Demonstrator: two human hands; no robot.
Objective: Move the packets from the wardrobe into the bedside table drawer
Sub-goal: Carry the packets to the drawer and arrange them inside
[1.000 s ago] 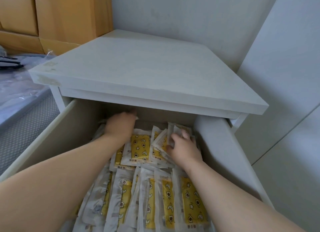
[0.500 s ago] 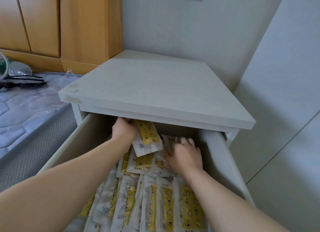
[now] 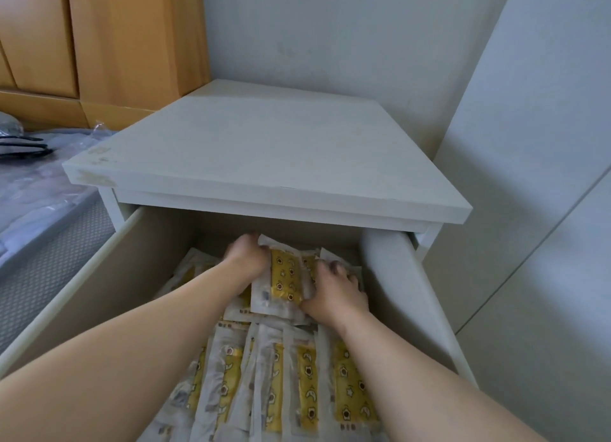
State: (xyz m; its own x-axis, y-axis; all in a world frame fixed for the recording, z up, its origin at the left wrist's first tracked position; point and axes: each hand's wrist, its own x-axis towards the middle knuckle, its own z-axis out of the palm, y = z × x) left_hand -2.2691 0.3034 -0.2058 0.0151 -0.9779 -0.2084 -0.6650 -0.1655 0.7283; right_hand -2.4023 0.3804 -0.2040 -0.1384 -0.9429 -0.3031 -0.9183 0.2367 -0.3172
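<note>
Packet (image 3: 286, 276) lies in the drawer (image 3: 99, 286), between the hands. Its far corner is gripped by the left hand (image 3: 246, 259); its side edge is pinched by the right hand (image 3: 334, 293). It is judged light, limp and slippery, so the sealed edges are best pinched.

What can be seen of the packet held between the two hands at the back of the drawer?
The packet is a flat, translucent wrapper with a yellow panel printed with small dark stars and moons. It lies lengthwise on other packets at the back of the open drawer. The left hand grips its upper left corner; the right hand pinches its right edge.
</note>
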